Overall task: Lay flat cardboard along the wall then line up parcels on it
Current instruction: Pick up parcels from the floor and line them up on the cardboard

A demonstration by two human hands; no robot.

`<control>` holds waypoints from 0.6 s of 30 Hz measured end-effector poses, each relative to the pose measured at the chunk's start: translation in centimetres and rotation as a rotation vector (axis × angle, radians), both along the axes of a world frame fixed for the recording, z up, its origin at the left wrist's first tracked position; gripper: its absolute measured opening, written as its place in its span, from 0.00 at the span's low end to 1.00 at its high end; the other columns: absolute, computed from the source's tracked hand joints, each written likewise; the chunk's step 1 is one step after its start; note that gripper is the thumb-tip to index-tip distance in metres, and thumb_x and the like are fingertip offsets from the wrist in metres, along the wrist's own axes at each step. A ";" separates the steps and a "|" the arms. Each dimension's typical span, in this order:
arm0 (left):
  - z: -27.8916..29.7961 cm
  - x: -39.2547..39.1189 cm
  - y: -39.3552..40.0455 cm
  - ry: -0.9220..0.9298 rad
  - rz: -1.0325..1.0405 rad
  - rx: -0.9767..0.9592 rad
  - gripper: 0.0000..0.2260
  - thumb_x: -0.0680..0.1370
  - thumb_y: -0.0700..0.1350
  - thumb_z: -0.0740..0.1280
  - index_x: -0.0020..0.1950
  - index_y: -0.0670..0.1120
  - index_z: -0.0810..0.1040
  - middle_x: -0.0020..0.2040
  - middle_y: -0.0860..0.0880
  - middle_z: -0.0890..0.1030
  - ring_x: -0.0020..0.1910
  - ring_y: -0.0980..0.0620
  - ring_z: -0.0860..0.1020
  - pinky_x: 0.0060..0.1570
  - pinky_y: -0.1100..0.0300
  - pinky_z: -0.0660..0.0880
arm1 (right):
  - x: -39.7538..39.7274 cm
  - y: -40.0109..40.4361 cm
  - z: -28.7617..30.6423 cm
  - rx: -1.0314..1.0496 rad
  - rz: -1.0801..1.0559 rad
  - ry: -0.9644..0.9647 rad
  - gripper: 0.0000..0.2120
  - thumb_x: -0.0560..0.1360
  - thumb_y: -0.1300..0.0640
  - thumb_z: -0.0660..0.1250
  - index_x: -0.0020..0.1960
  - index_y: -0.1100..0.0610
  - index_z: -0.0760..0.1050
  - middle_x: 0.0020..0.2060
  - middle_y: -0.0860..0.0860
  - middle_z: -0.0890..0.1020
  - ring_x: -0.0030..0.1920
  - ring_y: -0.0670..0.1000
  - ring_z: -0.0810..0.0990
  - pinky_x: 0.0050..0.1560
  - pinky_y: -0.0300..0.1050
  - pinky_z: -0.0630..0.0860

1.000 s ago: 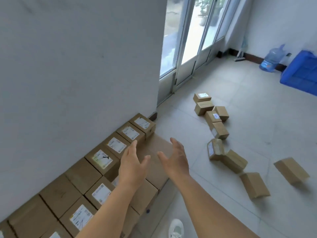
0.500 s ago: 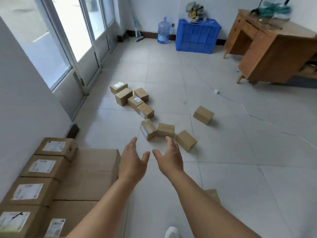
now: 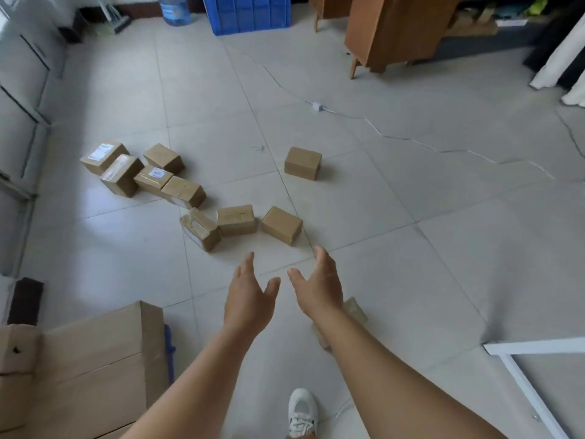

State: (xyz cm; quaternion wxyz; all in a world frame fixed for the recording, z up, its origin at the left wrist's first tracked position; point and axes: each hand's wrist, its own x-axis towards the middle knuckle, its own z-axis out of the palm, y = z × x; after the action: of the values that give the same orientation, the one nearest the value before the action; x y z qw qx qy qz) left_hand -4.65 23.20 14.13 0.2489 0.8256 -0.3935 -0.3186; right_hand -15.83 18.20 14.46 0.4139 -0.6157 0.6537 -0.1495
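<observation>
Swung further from the wall, the view now pushes the flat cardboard (image 3: 95, 369) to the lower left corner. Both hands, left hand (image 3: 248, 297) and right hand (image 3: 318, 288), reach forward empty, fingers spread, close together. Beyond them, loose parcels (image 3: 237, 220) lie scattered on the tiled floor (image 3: 411, 264).

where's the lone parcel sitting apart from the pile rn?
In the head view, the lone parcel sits upright on the tiled floor, centre frame, right of the scattered parcels and in front of the white cable.

Matt cardboard on glossy tile

Parcels (image 3: 303, 163) are brown matt cardboard, some taped with shiny clear film; the flat cardboard (image 3: 95, 369) looks dull and smooth. Floor tiles (image 3: 411, 280) gleam pale; the cabinet (image 3: 399, 30) is wood, the crate (image 3: 250, 11) blue plastic.
</observation>
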 end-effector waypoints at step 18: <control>-23.0 -9.5 -7.2 0.028 -0.601 0.315 0.37 0.77 0.52 0.67 0.78 0.49 0.48 0.76 0.49 0.60 0.74 0.49 0.62 0.68 0.53 0.64 | -10.8 1.9 -22.8 0.386 -0.576 0.110 0.35 0.78 0.48 0.63 0.78 0.54 0.48 0.74 0.53 0.61 0.70 0.55 0.67 0.63 0.49 0.69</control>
State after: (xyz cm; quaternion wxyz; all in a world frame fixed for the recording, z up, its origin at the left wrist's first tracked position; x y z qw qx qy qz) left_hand -14.13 16.03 -8.89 0.0187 0.6967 -0.5616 -0.4459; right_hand -26.66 20.07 -8.35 0.4275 -0.3235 0.8382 -0.1005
